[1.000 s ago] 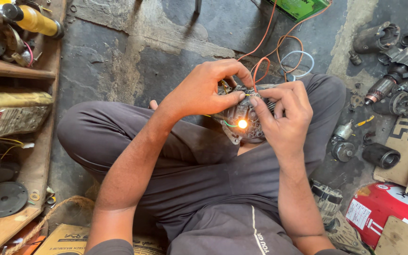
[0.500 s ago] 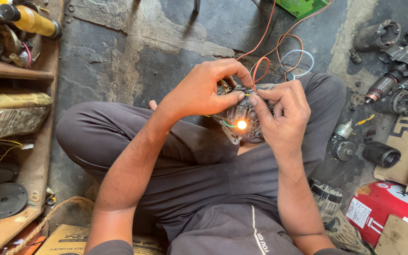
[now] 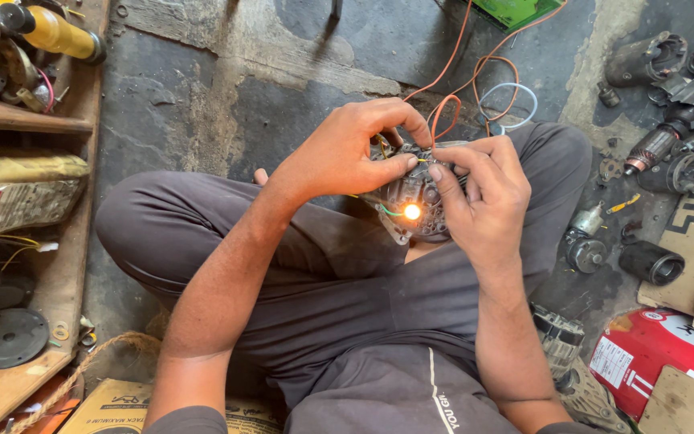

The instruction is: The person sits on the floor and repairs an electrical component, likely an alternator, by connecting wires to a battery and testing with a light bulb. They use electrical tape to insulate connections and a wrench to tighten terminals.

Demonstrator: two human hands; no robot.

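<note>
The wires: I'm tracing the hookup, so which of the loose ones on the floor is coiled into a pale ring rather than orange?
The white wire, looped into a small ring on the floor just beyond the right hand. The orange wires around it run in long strands toward the green box.

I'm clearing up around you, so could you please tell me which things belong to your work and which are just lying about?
In hand:
left hand
right hand
alternator
glowing bulb
orange wires

Lying about:
motor parts
red canister
yellow tool
</note>
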